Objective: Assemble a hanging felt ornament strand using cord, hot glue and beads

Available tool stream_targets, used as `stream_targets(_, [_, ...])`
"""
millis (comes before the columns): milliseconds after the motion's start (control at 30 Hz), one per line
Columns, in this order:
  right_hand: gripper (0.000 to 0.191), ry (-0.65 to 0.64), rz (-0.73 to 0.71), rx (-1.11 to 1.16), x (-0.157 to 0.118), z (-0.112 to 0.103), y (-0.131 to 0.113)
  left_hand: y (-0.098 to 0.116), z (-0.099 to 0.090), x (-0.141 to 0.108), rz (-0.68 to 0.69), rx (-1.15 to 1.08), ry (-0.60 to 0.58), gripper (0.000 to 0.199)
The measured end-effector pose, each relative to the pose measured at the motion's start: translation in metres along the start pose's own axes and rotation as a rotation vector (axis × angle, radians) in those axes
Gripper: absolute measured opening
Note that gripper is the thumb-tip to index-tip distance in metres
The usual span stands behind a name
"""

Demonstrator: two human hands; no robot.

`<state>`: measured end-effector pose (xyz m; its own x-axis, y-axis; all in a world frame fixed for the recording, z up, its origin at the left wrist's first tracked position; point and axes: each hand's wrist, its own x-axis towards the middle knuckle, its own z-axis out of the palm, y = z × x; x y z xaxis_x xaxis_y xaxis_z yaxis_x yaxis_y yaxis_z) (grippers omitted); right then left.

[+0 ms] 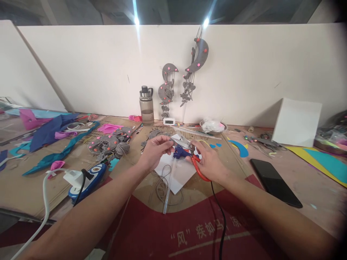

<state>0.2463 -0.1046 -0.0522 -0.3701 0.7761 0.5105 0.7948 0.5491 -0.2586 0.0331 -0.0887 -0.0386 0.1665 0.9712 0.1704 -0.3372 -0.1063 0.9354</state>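
My right hand [210, 160] grips red-handled scissors [200, 169], whose metal blades reach left toward my other hand. My left hand [157, 150] is closed in a pinch by the blade tips; what lies between its fingers is too small to make out. Under the scissors, a blue glue gun [179, 152] rests on white paper [177, 180]. A clear glue stick [168, 193] extends from it toward me. Loops of grey cord [161, 186] lie beside the stick on the cardboard.
To the left are grey felt pieces with pink dots [105, 144], a blue power strip [89, 180] and coloured scraps. A bottle [146, 106] and small clock [169, 121] stand behind. A phone [275, 182] lies right; a black cable [223, 220] runs toward me. Grey moon ornaments [202, 54] hang behind.
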Motion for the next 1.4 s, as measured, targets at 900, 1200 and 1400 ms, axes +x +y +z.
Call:
stream_targets(900, [0.05, -0.078, -0.016, -0.107, -0.0041, 0.0023, -0.0054, -0.0049, 0.0045, -0.0036, -0.009, -0.004, -0.059, 0.018])
stream_targets(1200, [0.048, -0.061, -0.053, -0.116, -0.0049, 0.005, -0.0011, -0.0032, 0.0051, -0.0036, -0.014, 0.015, -0.054, 0.019])
stream_targets(1400, [0.046, -0.058, -0.065, -0.133, -0.0051, 0.0054, 0.0011, -0.0028, 0.0045, -0.0035, -0.02, 0.035, -0.063, 0.02])
